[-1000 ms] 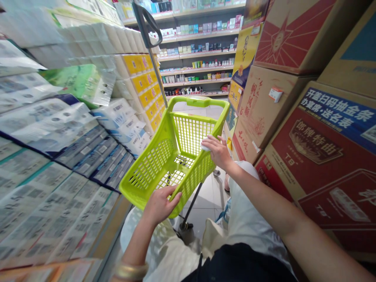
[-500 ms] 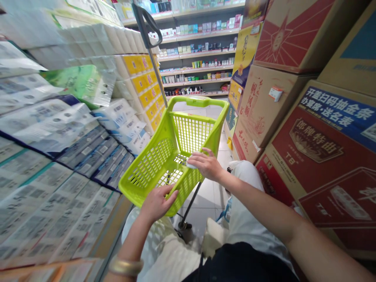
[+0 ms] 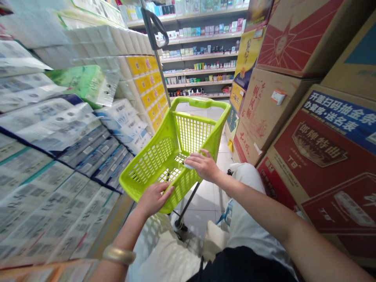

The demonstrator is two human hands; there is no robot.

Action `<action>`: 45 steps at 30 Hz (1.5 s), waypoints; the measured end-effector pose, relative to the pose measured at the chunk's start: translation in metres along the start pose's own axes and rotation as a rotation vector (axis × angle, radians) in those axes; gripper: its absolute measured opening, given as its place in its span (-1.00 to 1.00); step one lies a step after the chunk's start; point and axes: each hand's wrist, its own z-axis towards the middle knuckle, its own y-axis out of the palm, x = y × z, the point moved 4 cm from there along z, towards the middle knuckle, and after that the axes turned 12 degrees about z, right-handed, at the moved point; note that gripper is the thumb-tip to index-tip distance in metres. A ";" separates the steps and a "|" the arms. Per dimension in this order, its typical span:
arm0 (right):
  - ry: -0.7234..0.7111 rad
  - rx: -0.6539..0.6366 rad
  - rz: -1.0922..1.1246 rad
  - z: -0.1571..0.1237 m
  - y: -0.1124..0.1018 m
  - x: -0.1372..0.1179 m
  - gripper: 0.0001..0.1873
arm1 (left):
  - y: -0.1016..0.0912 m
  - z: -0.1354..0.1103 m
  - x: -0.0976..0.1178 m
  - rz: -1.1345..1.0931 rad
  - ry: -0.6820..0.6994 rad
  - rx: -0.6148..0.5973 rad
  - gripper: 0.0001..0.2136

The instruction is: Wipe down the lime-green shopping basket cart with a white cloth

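A lime-green shopping basket cart (image 3: 149, 156) with lattice walls stands tilted in front of my knees. My left hand (image 3: 154, 198) grips its near rim, fingers over the inside edge and thumb along the top. Farther along the same side, my right hand (image 3: 201, 164) presses a small white cloth (image 3: 188, 167) against the rim. Most of that cloth is hidden under the fingers, and it could be a tissue. The basket's grey pull handle (image 3: 155, 29) sticks up at the far left corner.
Packs of paper goods (image 3: 85, 149) are stacked close on the left. Tall cardboard cartons (image 3: 320, 164) line the right side. Shelves of small products (image 3: 202, 51) close off the far end. A wheel (image 3: 180, 226) rests on the tiled floor (image 3: 199, 213).
My right hand has slid slightly down and left along the rim with the cloth. My left hand stays on the rim, its wrist a little lower left. The view has shifted slightly.
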 end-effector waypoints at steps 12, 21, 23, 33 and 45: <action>0.093 -0.047 -0.248 0.026 -0.081 0.112 -0.58 | -0.011 0.013 -0.048 0.101 -0.095 -0.082 -0.49; 0.134 0.056 -0.228 0.033 -0.065 0.108 -0.57 | -0.019 0.026 -0.090 0.338 -0.238 -0.123 -0.46; 0.145 0.063 -0.216 0.037 -0.060 0.108 -0.57 | -0.021 0.028 -0.097 0.367 -0.281 -0.129 -0.45; 0.147 0.128 -0.185 0.043 -0.042 0.092 -0.60 | -0.030 0.025 -0.120 0.429 -0.332 -0.186 -0.40; 0.098 0.253 -0.194 0.037 -0.021 0.039 -0.63 | -0.041 -0.019 -0.131 0.457 -0.282 -0.058 -0.34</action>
